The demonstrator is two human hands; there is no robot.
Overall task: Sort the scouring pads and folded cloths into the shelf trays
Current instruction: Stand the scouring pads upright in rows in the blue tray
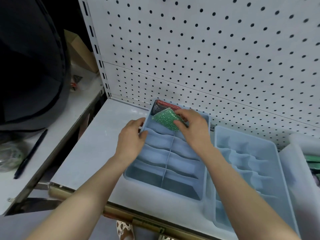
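A blue divided tray (204,172) lies on the white shelf, split into several compartments. Its far compartments hold a red glittery scouring pad (164,103) and a dark grey one (156,108). My right hand (192,125) holds a green glittery scouring pad (164,117) tilted over the tray's far end. My left hand (133,135) grips the tray's left rim, thumb over the edge.
A second blue divided tray (245,163) lies to the right. A translucent bin (292,163) with green items stands at the far right. White pegboard (207,49) backs the shelf. A black pen (31,153) and a dark bag (31,66) are on the left counter.
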